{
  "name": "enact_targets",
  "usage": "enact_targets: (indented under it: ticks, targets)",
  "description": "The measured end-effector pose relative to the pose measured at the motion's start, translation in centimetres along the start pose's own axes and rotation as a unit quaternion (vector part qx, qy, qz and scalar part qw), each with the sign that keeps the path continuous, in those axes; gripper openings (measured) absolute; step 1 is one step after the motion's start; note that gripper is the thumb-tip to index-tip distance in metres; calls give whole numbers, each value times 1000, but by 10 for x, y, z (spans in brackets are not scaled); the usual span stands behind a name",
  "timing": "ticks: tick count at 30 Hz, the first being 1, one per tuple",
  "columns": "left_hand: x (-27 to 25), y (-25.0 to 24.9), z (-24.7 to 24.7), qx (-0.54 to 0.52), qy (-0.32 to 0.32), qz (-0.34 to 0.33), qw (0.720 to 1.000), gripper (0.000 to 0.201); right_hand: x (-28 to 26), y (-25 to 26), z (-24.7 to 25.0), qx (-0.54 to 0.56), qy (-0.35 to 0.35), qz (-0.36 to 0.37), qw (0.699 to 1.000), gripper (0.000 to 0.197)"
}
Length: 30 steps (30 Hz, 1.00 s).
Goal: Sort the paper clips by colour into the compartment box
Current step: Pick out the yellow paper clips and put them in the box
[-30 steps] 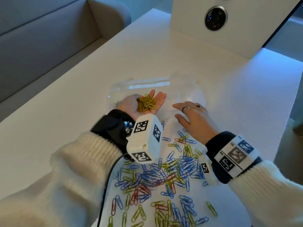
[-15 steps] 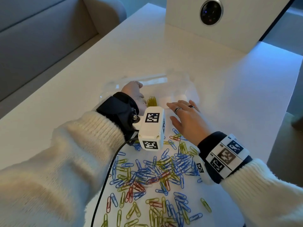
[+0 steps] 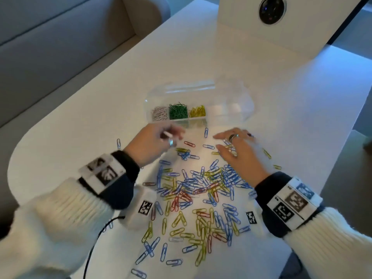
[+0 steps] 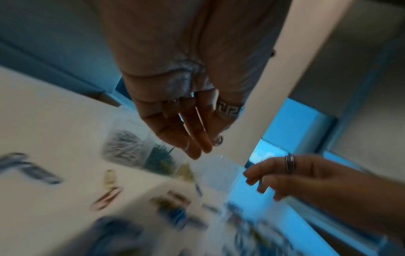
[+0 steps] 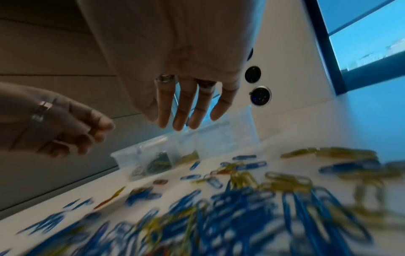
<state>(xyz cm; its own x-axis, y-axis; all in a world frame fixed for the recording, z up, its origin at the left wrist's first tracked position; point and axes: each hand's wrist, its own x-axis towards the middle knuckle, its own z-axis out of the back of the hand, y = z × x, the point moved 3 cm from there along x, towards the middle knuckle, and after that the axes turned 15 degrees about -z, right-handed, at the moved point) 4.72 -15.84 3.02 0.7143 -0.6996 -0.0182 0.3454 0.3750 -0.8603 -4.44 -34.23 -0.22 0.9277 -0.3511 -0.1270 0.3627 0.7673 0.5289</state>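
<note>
Two hands are hovering over the white worktop (image 3: 100,93) in the middle of the head frame, neither holding anything. Left hand (image 3: 153,143) is hanging left of centre, fingers loosely bent and blurred, palm down, just below the box (image 3: 231,105). Right hand (image 3: 239,152) is spreading flat, fingers straight, over the upper right edge of the clips (image 3: 201,190). Blue, yellow and red ones are lying scattered across the lower centre of the frame. In the clear box, in the upper centre, three left compartments are holding silver clips (image 3: 160,113), green clips (image 3: 178,111) and yellow clips (image 3: 198,111). A white panel (image 3: 291,23) with a round lens is standing at the upper right.
</note>
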Motion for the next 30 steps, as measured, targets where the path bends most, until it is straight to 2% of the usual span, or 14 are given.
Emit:
enact_targets:
  ticks: [2, 4, 8, 11, 16, 18, 20, 23, 26, 30]
  targets:
    - [-30, 18, -10, 99, 68, 0, 993, 23, -19, 4, -13, 12, 56, -3, 998, 16]
    - [-56, 33, -21, 133, 86, 13, 987, 25, -38, 9, -26, 22, 109, -9, 994, 16]
    - [-88, 54, -41, 147, 74, 20, 986, 37, -72, 20, -52, 2, 183, -19, 983, 19]
    - [-92, 56, -47, 149, 42, 15, 988, 42, -90, 34, -64, -17, 209, -48, 977, 7]
    - [-93, 49, -45, 154, 32, 26, 987, 39, -109, 44, -92, -109, 190, -134, 966, 46]
    - [-107, 48, -44, 171, 59, 47, 982, 37, -115, 45, -106, -107, 183, -162, 964, 62]
    - [-123, 51, -45, 184, 102, 72, 975, 42, -120, 47, -114, -114, 176, -163, 964, 66]
    - [-140, 57, -48, 189, 138, 83, 969, 41, -121, 49, -112, -90, 166, -153, 970, 44]
    - [-143, 59, -50, 171, 120, 75, 975, 37, -117, 45, -107, -2, 172, -132, 976, 16]
    - [-146, 59, -49, 134, 82, 61, 986, 35, -116, 28, -86, 54, 160, -112, 979, 10]
